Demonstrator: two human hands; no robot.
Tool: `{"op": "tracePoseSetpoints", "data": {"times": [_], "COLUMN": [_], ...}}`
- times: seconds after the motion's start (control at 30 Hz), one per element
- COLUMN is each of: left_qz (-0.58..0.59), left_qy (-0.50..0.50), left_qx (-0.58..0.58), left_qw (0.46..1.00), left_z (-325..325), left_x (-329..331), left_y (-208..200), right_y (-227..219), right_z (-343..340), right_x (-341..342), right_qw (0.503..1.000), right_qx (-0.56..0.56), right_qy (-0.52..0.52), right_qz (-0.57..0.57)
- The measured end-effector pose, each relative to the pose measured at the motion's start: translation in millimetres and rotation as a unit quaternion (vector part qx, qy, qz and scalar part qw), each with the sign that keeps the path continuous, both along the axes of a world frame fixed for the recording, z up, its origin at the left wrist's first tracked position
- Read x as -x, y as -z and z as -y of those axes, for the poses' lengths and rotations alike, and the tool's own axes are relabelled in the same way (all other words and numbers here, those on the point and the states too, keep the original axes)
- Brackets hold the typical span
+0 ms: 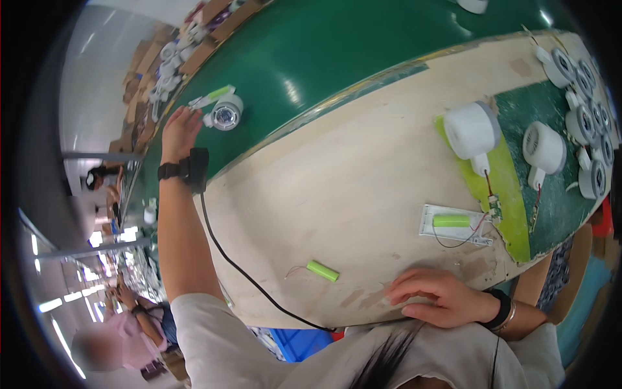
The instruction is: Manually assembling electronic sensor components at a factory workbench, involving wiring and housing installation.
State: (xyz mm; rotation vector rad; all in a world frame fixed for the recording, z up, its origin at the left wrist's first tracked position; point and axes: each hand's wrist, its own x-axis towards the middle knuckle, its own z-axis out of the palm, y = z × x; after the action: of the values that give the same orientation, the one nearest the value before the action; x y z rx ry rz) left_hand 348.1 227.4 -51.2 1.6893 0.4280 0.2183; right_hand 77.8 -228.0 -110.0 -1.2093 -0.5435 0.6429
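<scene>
My left hand (pixel 183 133) reaches out over the green belt at the far left. Its fingers are loosely extended, holding nothing that I can see. Right beside the fingertips lies a round white fan head (pixel 226 113) joined to a white handle piece with a green battery (pixel 219 93). Whether the fingers touch it I cannot tell. My right hand (pixel 437 297) rests at the near table edge, fingers loosely bent and apart. Beyond it, a white handle shell (pixel 427 222) holds a green battery (pixel 451 221), wired to a small circuit board (pixel 494 206) and a white fan head (pixel 469 131).
A loose green battery (pixel 322 270) with thin wires lies on the pale table (pixel 311 194). Another fan head (pixel 543 148) and several more stand on the green mat at right. A black cable (pixel 249 275) runs from my left wrist. A person (pixel 126 334) sits at far left.
</scene>
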Motion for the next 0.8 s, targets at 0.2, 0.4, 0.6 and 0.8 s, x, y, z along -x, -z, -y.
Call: {"op": "tracePoseSetpoints", "data": {"times": [0.2, 0.4, 0.6, 0.8], "left_qz": [-0.032, -0.031, -0.216, -0.222], "left_qy": [-0.059, -0.129, -0.147, -0.089], "left_qx": [-0.147, -0.449, -0.361, -0.328], "left_qw": [0.987, 0.884, 0.895, 0.914], "left_z": [-24, -100, -126, -96], "left_x": [82, 256, 435, 459], "left_y": [-60, -137, -91, -2], "right_y": [1, 3, 5, 9], "right_z": [1, -2, -6, -9], "right_x": [7, 13, 17, 10], "right_qw": [0.994, 0.996, 0.991, 0.986], "right_qx": [0.028, 0.015, 0.033, 0.021], "right_qy": [0.011, 0.035, 0.093, 0.08], "right_qz": [-0.108, -0.084, -0.092, -0.142]}}
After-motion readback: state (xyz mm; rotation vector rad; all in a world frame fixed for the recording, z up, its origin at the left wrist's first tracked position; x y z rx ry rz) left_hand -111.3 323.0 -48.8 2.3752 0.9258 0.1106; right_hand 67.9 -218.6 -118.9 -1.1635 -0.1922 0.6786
